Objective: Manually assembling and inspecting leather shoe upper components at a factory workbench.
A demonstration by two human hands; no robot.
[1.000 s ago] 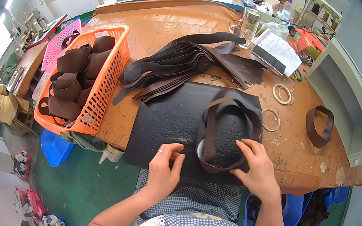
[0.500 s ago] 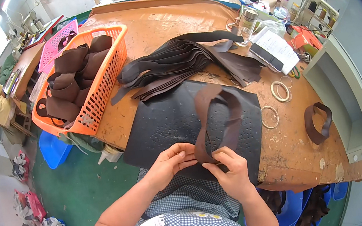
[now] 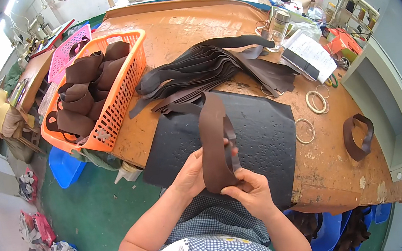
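Observation:
A brown looped band (image 3: 213,141), wide and leather-like, stands upright between my hands above the black dimpled mat (image 3: 263,132). My left hand (image 3: 191,175) grips its left side; part of that hand is hidden by the band, and some fingertips show through the loop. At the lower end, my right hand (image 3: 253,190) pinches the band's edge between thumb and fingers. Beyond the mat lies a pile of long dark strips (image 3: 193,72). A second brown loop (image 3: 358,137) rests by itself on the right of the table.
An orange basket (image 3: 127,92) full of brown loops stands on the left of the table (image 3: 322,180), a pink basket (image 3: 59,60) behind it. Cream rings (image 3: 305,131), a notebook (image 3: 311,53), a glass jar (image 3: 279,24) and a grey metal housing (image 3: 389,114) are at right. A person sits far left.
The band has turned and shifted left, its broad outer face now toward me. My left hand has moved from its lower edge up along the left side; my right hand still pinches the bottom.

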